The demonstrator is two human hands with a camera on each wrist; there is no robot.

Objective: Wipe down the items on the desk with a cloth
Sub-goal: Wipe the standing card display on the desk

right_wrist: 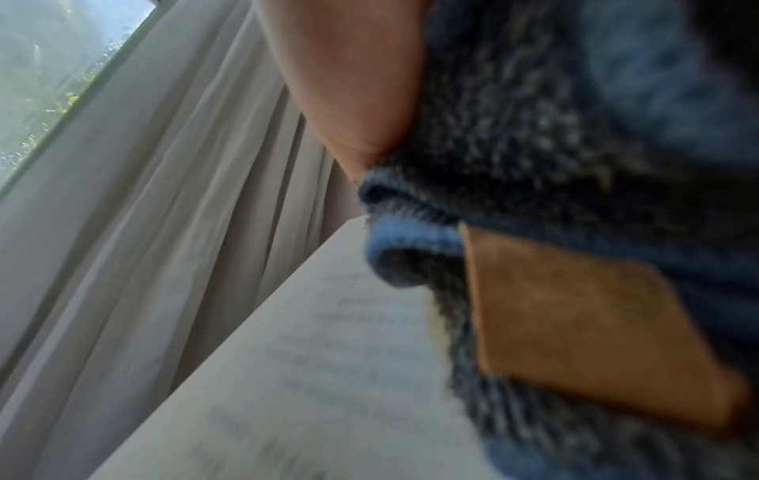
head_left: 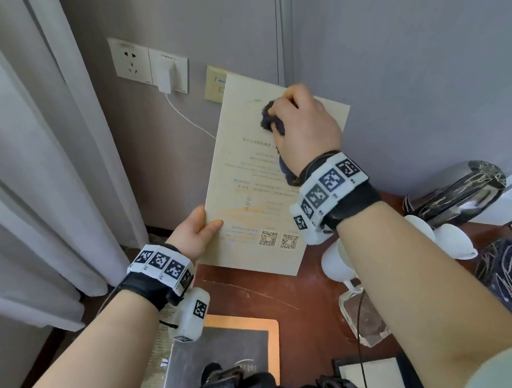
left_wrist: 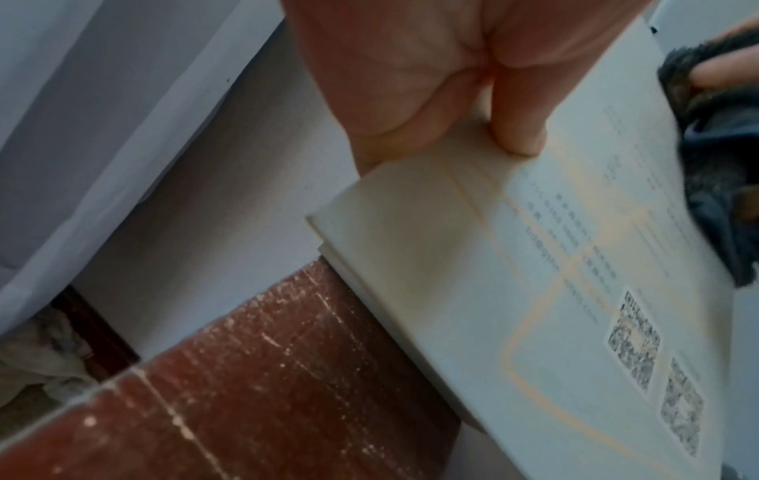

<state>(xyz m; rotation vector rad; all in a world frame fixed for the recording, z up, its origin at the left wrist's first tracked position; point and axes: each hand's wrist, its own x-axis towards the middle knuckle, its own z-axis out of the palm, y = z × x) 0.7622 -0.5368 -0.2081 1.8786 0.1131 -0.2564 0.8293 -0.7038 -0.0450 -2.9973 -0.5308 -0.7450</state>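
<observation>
A cream printed card [head_left: 256,176] with two QR codes near its lower edge is held tilted above the red-brown desk [head_left: 254,292]. My left hand [head_left: 196,231] pinches its left edge, thumb on the front face; the left wrist view shows the thumb [left_wrist: 519,130] on the card [left_wrist: 554,292]. My right hand [head_left: 301,123] grips a bunched dark blue-grey cloth [head_left: 271,119] and presses it on the card's upper part. In the right wrist view the cloth [right_wrist: 554,162], with a tan label, fills the frame over the card [right_wrist: 320,373].
Wall sockets with a white charger [head_left: 164,80] and cable are behind the card. White curtains [head_left: 40,175] hang at left. On the desk: white cups [head_left: 456,239], a dark marbled cylinder [head_left: 456,195], a glass block [head_left: 362,316], an orange-edged dark pad [head_left: 227,349].
</observation>
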